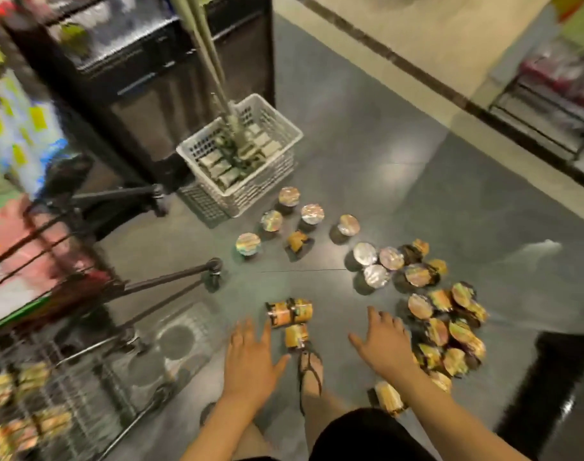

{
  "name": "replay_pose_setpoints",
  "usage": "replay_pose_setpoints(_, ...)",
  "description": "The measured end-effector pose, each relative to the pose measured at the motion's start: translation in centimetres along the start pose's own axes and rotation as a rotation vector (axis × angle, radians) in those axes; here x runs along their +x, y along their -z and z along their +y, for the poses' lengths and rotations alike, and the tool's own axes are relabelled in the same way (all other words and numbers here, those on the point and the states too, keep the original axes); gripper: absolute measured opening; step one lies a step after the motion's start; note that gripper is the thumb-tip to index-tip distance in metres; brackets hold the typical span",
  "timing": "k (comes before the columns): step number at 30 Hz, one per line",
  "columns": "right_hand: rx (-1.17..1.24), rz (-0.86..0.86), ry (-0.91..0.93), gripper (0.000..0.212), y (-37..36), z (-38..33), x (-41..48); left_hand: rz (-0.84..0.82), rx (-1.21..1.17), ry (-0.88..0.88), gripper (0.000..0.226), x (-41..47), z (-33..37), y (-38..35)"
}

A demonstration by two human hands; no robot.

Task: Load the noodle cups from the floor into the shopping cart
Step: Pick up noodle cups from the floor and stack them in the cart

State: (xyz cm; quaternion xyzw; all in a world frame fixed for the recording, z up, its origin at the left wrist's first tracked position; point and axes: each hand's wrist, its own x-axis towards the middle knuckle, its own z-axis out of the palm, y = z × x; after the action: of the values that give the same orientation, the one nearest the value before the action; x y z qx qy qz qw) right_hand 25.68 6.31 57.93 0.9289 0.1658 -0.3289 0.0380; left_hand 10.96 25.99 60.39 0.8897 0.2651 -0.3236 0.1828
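1. My left grip is wide: fingers spread, palm down, holding nothing, low over the dark tiled floor.
2. My right grip is wide and empty too, fingers fanned, just beside the big heap of noodle cups on the right.
3. Between the two grips lie two toppled cups, on their sides and touching each other, just ahead of a sandalled foot.
4. Further out, five upright cups with shiny foil lids stand loosely apart, and one tipped cup lies among them.
5. A tight cluster of foil-lidded cups sits just beyond the heap.
6. One stray cup lies on its side beside my right forearm.
7. The shopping cart is on the left, blurred; loaded cups already lie in its wire basket.
8. A white plastic crate stands past the upright cups, filled with pale packets I cannot identify.
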Motion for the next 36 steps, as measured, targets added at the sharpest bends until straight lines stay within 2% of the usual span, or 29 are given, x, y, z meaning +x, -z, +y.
replay_pose_setpoints(4, 0.067, -0.032, -0.075, 0.081, 1.1, 2.3, 2.0, 0.013, -0.005, -0.012, 0.085, 2.9, 2.2, 0.6)
replay_pose_setpoints(8, 0.069, -0.077, -0.065, 0.079, 1.7, 1.1, 5.0, 0.026, -0.08, 0.027, 0.085, 6.5, 1.5, 1.4)
replay_pose_setpoints(17, 0.042, -0.106, -0.055, 0.092, 3.9, -7.7, 13.2, 0.033, -0.167, 0.097, 0.096, 16.7, -4.4, 4.5)
replay_pose_setpoints(24, 0.106, -0.199, -0.05, 0.1, 2.8, -15.5, 24.3, 0.038, -0.248, 0.275, 0.102, 25.8, -9.2, 5.5)
replay_pose_setpoints(27, 0.128, -0.213, -0.032, 0.1, 0.9, -17.7, 30.1, 0.071, -0.245, 0.339, 0.104, 30.1, -9.9, 4.1)
replay_pose_setpoints(31, 0.036, -0.232, 0.001, 0.105, -3.4, -18.7, 39.5, 0.052, -0.227, 0.395, 0.106, 37.9, -10.0, 0.1)
replay_pose_setpoints(36, -0.115, -0.21, 0.118, 0.114, -10.3, -19.9, 53.6, 0.054, -0.21, 0.436, 0.118, 50.3, -12.7, -8.6)
